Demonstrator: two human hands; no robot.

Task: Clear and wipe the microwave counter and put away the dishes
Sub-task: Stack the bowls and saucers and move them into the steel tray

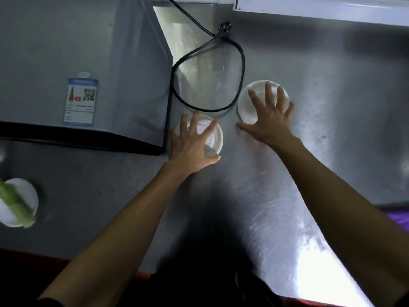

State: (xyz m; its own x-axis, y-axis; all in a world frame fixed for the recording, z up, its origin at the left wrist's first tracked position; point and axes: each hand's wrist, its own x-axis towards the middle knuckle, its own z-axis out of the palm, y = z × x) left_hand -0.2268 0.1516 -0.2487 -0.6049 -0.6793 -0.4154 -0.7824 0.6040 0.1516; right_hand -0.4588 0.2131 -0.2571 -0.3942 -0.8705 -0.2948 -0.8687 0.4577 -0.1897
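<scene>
Two small white bowls stand on the steel counter (309,173) right of the microwave (84,63). My left hand (190,149) lies spread over the nearer bowl (214,138), fingers across its top and thumb at its near rim. Over the farther bowl (247,107) my right hand (272,116) is spread with straight fingers, thumb pointing left on the counter. Whether either hand grips its bowl is not plain.
A black power cord (241,69) loops on the counter behind the bowls and runs to a wall socket (224,27). At the far left stands a white dish (24,196) with a green vegetable (13,204). Purple cloth (398,220) shows at the right edge.
</scene>
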